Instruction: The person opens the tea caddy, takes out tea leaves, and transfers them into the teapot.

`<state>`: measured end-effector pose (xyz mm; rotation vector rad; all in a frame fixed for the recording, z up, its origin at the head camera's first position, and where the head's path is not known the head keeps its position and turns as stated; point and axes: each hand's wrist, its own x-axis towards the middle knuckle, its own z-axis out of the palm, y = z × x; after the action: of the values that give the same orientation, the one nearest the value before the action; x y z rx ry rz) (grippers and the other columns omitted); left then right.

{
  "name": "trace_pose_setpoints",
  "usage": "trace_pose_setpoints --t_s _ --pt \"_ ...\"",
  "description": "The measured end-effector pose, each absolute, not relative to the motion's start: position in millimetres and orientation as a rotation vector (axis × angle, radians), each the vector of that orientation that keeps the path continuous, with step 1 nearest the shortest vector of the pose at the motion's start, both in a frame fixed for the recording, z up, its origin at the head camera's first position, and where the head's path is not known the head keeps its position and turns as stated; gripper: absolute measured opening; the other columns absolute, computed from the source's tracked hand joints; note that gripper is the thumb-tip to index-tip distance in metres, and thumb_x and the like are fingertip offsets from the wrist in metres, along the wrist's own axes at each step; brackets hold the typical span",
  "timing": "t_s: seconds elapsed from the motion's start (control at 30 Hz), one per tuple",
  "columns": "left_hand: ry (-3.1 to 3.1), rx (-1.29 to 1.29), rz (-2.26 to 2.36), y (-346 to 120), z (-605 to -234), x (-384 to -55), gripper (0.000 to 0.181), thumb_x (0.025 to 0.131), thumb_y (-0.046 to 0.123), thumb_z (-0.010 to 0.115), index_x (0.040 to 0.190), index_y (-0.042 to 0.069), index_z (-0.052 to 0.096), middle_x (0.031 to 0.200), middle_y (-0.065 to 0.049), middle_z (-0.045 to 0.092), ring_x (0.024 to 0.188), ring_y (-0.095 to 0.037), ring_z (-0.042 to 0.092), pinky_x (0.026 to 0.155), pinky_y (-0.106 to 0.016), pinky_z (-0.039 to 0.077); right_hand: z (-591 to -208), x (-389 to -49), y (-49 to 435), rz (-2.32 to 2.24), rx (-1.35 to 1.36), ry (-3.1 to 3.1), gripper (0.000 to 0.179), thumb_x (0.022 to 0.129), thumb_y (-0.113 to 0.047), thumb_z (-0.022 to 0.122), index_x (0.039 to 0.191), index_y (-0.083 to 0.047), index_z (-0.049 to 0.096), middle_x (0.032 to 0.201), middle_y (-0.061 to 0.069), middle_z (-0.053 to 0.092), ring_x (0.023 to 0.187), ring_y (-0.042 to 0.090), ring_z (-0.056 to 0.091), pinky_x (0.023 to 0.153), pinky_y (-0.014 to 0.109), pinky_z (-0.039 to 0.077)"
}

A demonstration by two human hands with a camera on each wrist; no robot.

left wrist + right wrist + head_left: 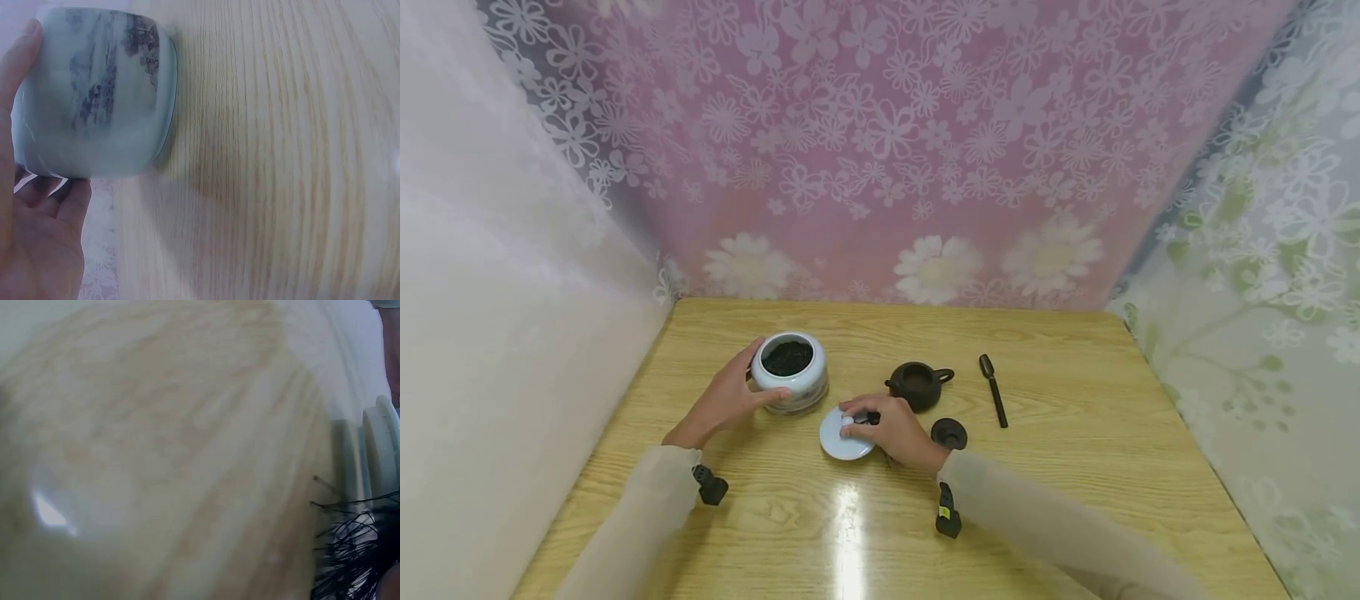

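Note:
A white jar with a grey painted landscape, holding dark tea leaves, stands at the left of the table. My left hand grips it, thumb on the near side and fingers around the far side. To the right of the jar is its white lid. The thumb and fingers of my right hand pinch the lid's knob; whether the lid touches the table I cannot tell. Black bristles show beside the lid in the right wrist view, close to that hand; what they belong to is hidden.
Just beyond my right hand stands a dark, lidless teapot, its handle to the right. A small dark round lid lies near my right wrist. Farther right lies a black tea scoop. Patterned curtains border the wooden table.

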<state>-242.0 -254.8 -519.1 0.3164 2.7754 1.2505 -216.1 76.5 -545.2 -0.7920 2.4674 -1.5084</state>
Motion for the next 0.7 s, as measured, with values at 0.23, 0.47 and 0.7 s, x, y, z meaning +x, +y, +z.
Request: trace_pose_setpoints --t_s 0.23,0.47,0.7 --pt "2.764 0.317 1.262 -255.0 -516.9 -241.3 0.126 0.089 0.059 0.088 0.176 0.008 0.014 0.179 -0.022 0.026 0.16 -0.046 0.038 0.128 -0.064 0.04 -556.1 -209.8 77.0 -1.48 -0.793 2.422 0.024 0.093 -0.03 0.089 0.114 -0.018 0.083 0.14 -0.003 0.076 0.141 0.022 0.065 0.124 0.048 0.049" --pt "2.756 0.322 1.261 -255.7 -518.2 -241.8 0.126 0.089 0.06 0.087 0.177 0.01 0.012 0.179 -0.022 0.025 0.16 -0.046 0.037 0.127 -0.065 0.04 -548.3 -207.1 84.2 -1.504 -0.797 2.407 0.028 0.1 -0.034 0.083 0.122 -0.018 0.08 0.148 0.001 0.071 0.148 0.027 0.059 0.125 0.056 0.046" --pt "2.742 0.315 1.281 -255.1 -519.0 -242.2 0.126 0.088 0.06 0.089 0.177 0.013 0.013 0.18 -0.02 0.025 0.161 -0.044 0.037 0.128 -0.063 0.04 -521.3 -211.3 127.9 -1.54 -0.633 2.531 0.041 0.104 -0.038 0.078 0.14 -0.019 0.073 0.143 0.001 0.072 0.134 0.033 0.067 0.11 0.058 0.058"
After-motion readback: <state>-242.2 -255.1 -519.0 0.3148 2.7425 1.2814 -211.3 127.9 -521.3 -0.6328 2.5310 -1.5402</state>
